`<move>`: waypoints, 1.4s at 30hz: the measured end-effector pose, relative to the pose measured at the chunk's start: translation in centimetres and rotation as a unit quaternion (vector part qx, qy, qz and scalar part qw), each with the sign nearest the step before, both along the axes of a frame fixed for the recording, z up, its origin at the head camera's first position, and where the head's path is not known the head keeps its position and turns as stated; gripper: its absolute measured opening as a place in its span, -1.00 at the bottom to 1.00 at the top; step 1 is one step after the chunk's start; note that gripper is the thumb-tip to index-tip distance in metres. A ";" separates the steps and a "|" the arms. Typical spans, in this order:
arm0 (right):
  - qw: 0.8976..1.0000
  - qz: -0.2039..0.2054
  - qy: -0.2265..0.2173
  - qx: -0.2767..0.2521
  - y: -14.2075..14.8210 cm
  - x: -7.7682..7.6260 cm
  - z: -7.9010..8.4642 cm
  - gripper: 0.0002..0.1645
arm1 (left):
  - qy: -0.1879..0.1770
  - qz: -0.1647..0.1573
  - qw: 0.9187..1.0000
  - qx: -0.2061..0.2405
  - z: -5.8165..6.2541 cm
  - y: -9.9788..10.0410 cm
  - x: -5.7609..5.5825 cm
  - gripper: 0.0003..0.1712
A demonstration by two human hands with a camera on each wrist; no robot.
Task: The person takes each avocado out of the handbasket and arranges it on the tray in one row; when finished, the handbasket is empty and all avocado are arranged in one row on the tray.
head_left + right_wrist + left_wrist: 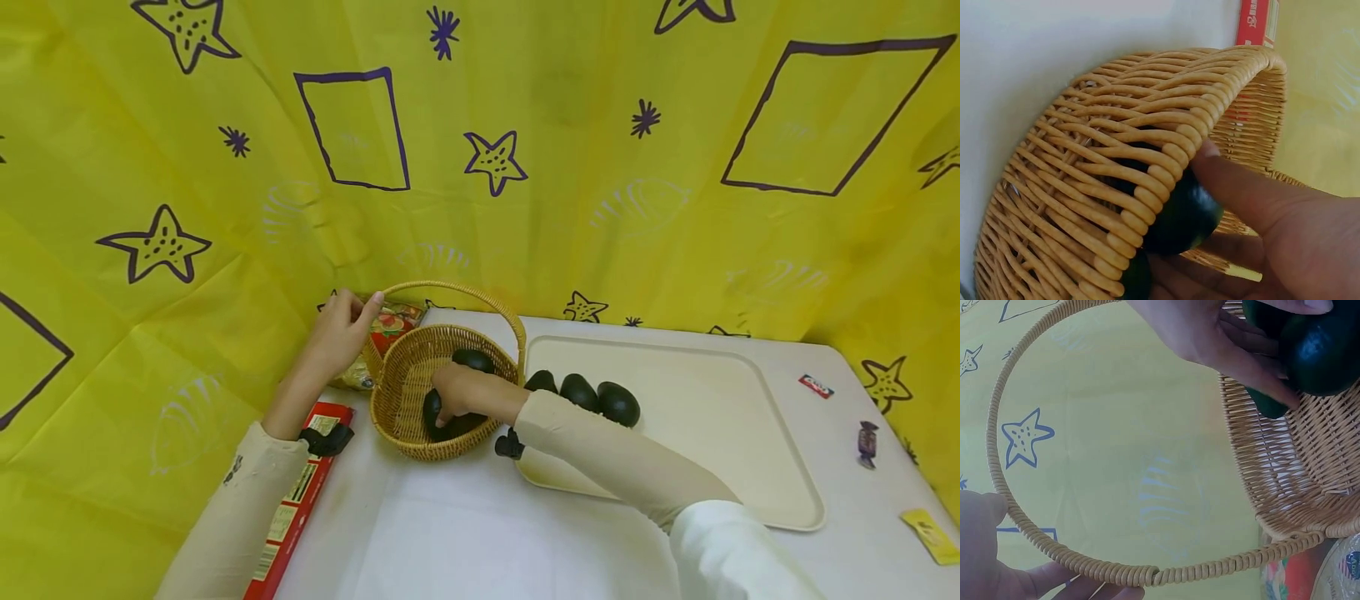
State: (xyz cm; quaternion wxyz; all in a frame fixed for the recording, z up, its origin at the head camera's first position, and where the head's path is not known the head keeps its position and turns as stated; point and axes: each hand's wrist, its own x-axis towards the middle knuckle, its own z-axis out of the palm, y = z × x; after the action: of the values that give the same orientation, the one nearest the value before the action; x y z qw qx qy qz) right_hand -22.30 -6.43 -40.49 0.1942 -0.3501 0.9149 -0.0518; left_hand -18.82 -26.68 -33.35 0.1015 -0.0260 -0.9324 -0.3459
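Glossy dark-green avocados (1325,353) at the right fingers (1260,378); around those, a honey-tan woven basket (1166,119). Beyond the left fingers (1050,573), a yellow curtain (570,225) with purple dotted stars and rectangle outlines. Right of the right fingers, a plain cream tray (697,417).

White flat-topped table (450,533): rounded far R corner; holds all below.
Cream rect. tray w/ rounded corners (697,425): ctr to R, lying flat.
Tan wicker basket w/ arched handle (427,451): just L of tray.
Long red box w/ pale panels (309,500): along L side, partly hidden.
Shiny red plastic packet (393,321): back L, behind basket, partly hidden.
Small red oblong wrapper (816,386): R of tray.
Purple twist-ended wrapper (867,444): nr R edge, closer to viewer.
Flat yellow sachet (932,537): R side, closest of the 3.
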 end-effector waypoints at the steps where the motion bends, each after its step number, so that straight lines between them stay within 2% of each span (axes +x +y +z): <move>1: 1.000 -0.001 0.000 -0.001 0.0 0.1 0.0 -0.23 | 0.000 -0.001 1.000 0.000 0.0 0.0 0.0 -0.34; 5: 1.000 0.002 -0.004 -0.002 0.2 0.4 0.0 -0.25 | 0.000 -0.001 1.000 -0.001 -0.1 0.0 -0.1 -0.33; 7: 1.000 0.011 0.004 0.015 0.1 0.5 0.1 -0.27 | 0.000 -0.001 1.000 0.000 -0.1 0.0 -0.1 -0.33; 13: 0.992 0.081 0.018 0.092 -0.3 0.5 0.2 -0.20 | -0.003 0.002 1.000 0.000 -0.2 0.0 -0.2 -0.34; 15: 0.990 0.089 0.013 0.106 -0.2 0.5 0.3 -0.21 | -0.007 0.002 1.000 0.001 -0.2 0.0 -0.2 -0.34; 18: 0.991 0.073 0.008 0.110 -0.1 0.4 0.4 -0.27 | -0.010 0.003 1.000 0.002 -0.2 0.1 -0.2 -0.35; 22: 0.993 0.047 0.021 0.102 0.1 0.4 0.6 -0.27 | -0.010 0.005 1.000 0.004 -0.2 0.0 -0.2 -0.34; 28: 0.995 0.035 0.049 0.083 0.0 0.6 -0.4 -0.16 | -0.009 0.007 1.000 0.001 -0.3 -0.2 -0.2 -0.35; 31: 0.995 0.043 0.054 0.068 -0.2 0.5 -0.8 -0.13 | -0.004 0.006 1.000 0.001 -0.3 -0.2 -0.2 -0.35; 33: 0.995 0.059 0.060 0.051 -0.3 0.4 -1.1 -0.20 | -0.003 0.006 1.000 0.001 -0.2 -0.2 -0.1 -0.34; 38: 0.991 0.106 0.077 0.010 -0.4 0.2 -1.2 -0.62 | -0.013 0.011 1.000 -0.003 -0.1 0.0 0.0 -0.32; 40: 0.989 0.120 0.085 0.009 -0.3 0.3 -1.1 -0.68 | -0.014 0.013 1.000 -0.005 0.0 0.0 0.1 -0.32; 42: 0.986 0.133 0.094 0.019 -0.2 0.4 -0.9 -0.64 | -0.010 0.011 1.000 -0.005 0.0 0.1 0.1 -0.32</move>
State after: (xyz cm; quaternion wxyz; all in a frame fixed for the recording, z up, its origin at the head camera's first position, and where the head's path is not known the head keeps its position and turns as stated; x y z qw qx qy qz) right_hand -21.89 -6.64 -41.37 0.1189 -0.4685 0.8751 0.0246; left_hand -18.72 -26.62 -33.35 0.0956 -0.0129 -0.9354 -0.3402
